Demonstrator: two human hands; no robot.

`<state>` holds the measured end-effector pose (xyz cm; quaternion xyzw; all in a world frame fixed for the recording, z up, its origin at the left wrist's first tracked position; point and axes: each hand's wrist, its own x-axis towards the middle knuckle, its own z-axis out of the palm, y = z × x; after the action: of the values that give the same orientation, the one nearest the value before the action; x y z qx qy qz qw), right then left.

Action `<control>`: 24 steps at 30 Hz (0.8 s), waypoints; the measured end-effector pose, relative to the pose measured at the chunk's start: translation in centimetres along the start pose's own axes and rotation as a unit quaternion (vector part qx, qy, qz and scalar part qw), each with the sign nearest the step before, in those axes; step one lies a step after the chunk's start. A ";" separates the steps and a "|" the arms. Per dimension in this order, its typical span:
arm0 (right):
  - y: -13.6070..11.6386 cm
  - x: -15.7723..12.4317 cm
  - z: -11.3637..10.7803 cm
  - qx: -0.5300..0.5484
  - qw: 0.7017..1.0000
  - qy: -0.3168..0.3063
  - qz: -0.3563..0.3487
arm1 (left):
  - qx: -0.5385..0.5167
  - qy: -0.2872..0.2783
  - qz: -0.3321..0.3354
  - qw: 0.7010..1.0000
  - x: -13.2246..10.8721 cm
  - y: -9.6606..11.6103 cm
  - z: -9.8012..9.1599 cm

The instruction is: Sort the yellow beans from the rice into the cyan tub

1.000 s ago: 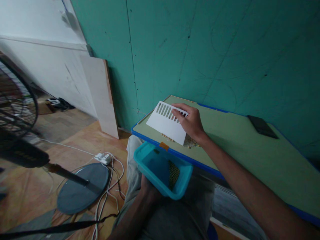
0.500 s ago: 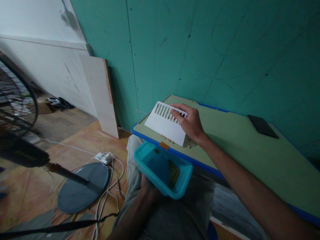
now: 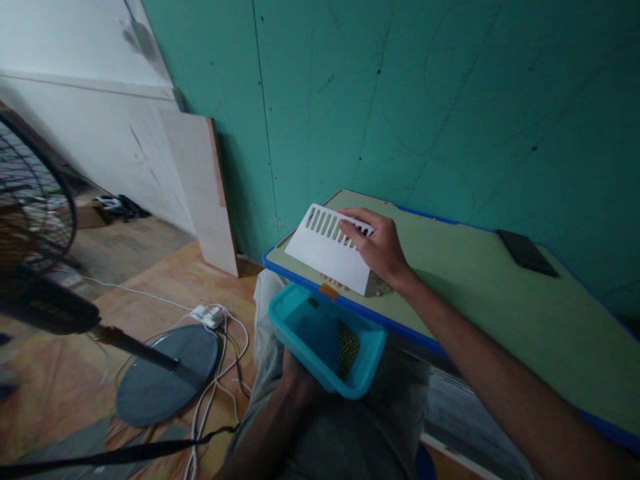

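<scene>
My right hand [image 3: 381, 248] grips a white plastic scraper [image 3: 327, 257] by its slotted upper part, tilted over the table's near left corner. Pale beans [image 3: 333, 281] lie along the scraper's lower edge, and a darker patch of small grains [image 3: 379, 285] shows at its right end. Just below the table edge, my left hand [image 3: 299, 371] holds a turquoise plastic tub [image 3: 300, 337] from underneath; its fingers are mostly hidden by the tub. Small green beans [image 3: 347, 348] are gathered at the tub's right end.
The green table [image 3: 480, 287] has a blue rim with an orange clip [image 3: 329, 291]. A dark flat object [image 3: 527, 253] lies at its far right. On the left stands a fan [image 3: 50, 300] with a round base, beside white cables and a power strip [image 3: 207, 316]. A green wall is behind.
The scraper and my right hand have shifted slightly left and towards the near edge, with the beans along its lower edge. My left hand and the tub are nearly still.
</scene>
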<state>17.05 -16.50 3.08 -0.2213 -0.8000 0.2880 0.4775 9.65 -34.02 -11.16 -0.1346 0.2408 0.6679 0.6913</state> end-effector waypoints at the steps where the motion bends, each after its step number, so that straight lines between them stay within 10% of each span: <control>1: -0.1 0.0 0.0 -0.002 1.000 0.000 -0.002 | -0.001 0.012 -0.002 1.000 -0.1 0.0 0.1; 24: -0.8 -0.2 0.1 0.017 1.000 -0.018 0.006 | -0.020 -0.025 0.006 0.999 0.4 -0.1 -0.5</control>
<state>17.00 -17.25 3.40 -0.2129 -0.8020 0.3082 0.4652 9.66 -33.94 -11.78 -0.1297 0.2108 0.6795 0.6906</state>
